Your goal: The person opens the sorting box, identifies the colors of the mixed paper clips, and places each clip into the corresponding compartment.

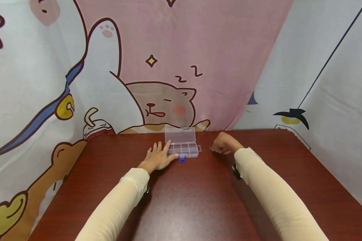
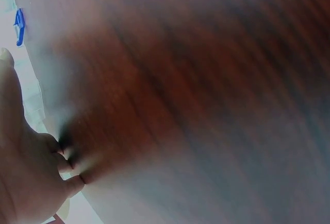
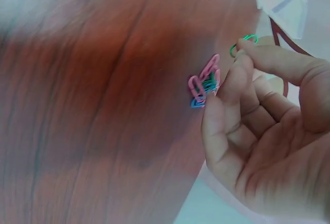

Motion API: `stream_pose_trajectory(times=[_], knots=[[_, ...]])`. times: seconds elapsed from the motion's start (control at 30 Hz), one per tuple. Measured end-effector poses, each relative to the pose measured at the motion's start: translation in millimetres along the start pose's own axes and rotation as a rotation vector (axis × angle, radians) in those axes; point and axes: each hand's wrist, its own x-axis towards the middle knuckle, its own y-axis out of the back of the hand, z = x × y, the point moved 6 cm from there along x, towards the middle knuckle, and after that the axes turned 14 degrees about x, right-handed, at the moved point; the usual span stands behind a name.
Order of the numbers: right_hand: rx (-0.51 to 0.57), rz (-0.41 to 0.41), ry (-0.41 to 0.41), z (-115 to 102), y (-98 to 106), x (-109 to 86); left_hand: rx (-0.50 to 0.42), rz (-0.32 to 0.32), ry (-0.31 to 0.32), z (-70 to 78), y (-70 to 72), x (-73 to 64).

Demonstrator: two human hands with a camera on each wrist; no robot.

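Note:
My left hand (image 1: 158,157) lies with fingers spread at the left side of a clear plastic compartment box (image 1: 185,154), its thumb and index finger at the box. The box's see-through lid (image 1: 180,135) is raised toward the back, and a blue latch (image 1: 182,160) hangs at the front. To the right of the box, my right hand (image 1: 226,143) pinches a green paper clip (image 3: 251,37) between thumb and index finger. Close by that hand on the table lies a small heap of paper clips (image 3: 197,87), pink, blue and green, partly hidden by the fingers.
The dark red-brown table (image 1: 196,201) stretches to a back edge just behind the box. A cartoon-printed curtain (image 1: 223,50) hangs directly behind it. A clear tab (image 1: 199,148) sticks out from the box's right end.

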Motion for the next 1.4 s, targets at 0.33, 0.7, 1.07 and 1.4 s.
stream_pose_trajectory(times=[0.33,0.7,1.07,1.4], knots=[[0.272,-0.094,-0.033,-19,-17,-5.5,-0.007,0.007,-0.002,-0.7,-0.6,-1.0],[0.323,-0.138,-0.04,-39,-39,-5.9,-0.003,0.001,0.0,0.4,-3.6,-0.7],[0.282,-0.178,0.024,-62,-61,-12.0,-0.002,-0.007,0.002,0.2,-2.2,-1.3],[0.249,-0.224,0.009,-71,-65,-11.4,-0.004,-0.02,-0.002,0.1,0.4,-0.3]])
